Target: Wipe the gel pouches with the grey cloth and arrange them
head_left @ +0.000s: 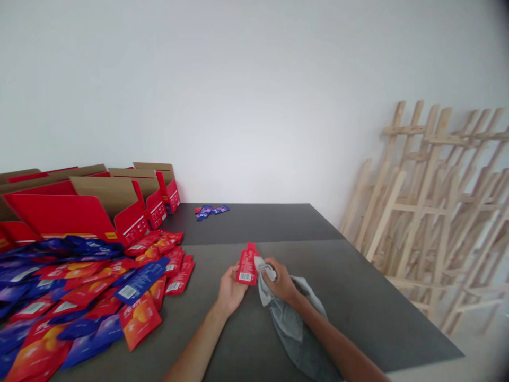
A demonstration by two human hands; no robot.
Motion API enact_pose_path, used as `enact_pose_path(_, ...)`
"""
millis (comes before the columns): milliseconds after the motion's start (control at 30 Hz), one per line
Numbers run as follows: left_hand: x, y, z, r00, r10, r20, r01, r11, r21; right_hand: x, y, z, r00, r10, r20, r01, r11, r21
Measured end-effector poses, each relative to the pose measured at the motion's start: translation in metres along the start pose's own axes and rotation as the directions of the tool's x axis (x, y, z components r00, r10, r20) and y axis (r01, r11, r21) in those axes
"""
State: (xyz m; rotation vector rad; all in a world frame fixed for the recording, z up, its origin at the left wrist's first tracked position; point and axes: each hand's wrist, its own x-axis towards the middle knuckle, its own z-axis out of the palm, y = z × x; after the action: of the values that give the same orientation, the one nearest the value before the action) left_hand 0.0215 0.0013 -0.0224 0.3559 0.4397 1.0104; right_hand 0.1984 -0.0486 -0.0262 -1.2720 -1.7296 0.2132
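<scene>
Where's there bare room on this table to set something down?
Bare tabletop lies between the grey cloth and its right edge, and right of the far packets. The left is crowded with red and blue packets and open boxes.

left hand holds red pouch | right hand grips grey cloth | red boxes leftward

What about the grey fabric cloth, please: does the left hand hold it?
No, the right hand grips the grey cloth; the left hand holds a flat red pouch.

Pale wooden easels stand near a white wall.
</scene>
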Motion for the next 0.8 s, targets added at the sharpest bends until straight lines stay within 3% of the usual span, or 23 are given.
enact_pose_path(200,0.003,-0.002,-0.002,0.996,0.088,-0.002,-0.088,0.996,0.007,0.006,-0.007,-0.007,0.986,-0.053,0.160,0.067,0.994,-0.083)
enact_pose_path(333,0.007,-0.005,-0.003,0.994,0.109,-0.018,-0.109,0.994,0.000,0.015,-0.022,-0.006,0.914,-0.155,0.375,0.211,0.971,-0.113)
enact_pose_path(400,0.008,-0.007,-0.003,0.996,0.092,-0.008,-0.091,0.995,0.030,0.020,-0.026,0.000,0.898,-0.130,0.421,0.220,0.960,-0.173)
enact_pose_path(467,0.008,-0.009,-0.001,0.997,0.079,-0.004,-0.079,0.995,0.068,0.024,-0.025,0.008,0.932,-0.041,0.359,0.143,0.955,-0.260)
enact_pose_path(567,0.007,-0.014,0.004,0.995,0.088,0.051,-0.094,0.988,0.123,0.031,-0.017,0.013,0.983,0.087,0.164,-0.026,0.938,-0.345)
enact_pose_path(700,0.006,-0.018,0.010,0.985,0.058,0.162,-0.085,0.983,0.165,0.034,-0.010,0.009,0.987,0.154,-0.041,-0.158,0.928,-0.337)
enact_pose_path(733,0.007,-0.019,0.010,0.985,0.053,0.164,-0.080,0.983,0.163,0.032,-0.012,0.007,0.987,0.155,-0.045,-0.161,0.930,-0.330)
enact_pose_path(800,0.009,-0.018,0.010,0.988,0.069,0.141,-0.088,0.987,0.134,0.028,-0.019,0.005,0.990,0.121,0.071,-0.093,0.945,-0.315)
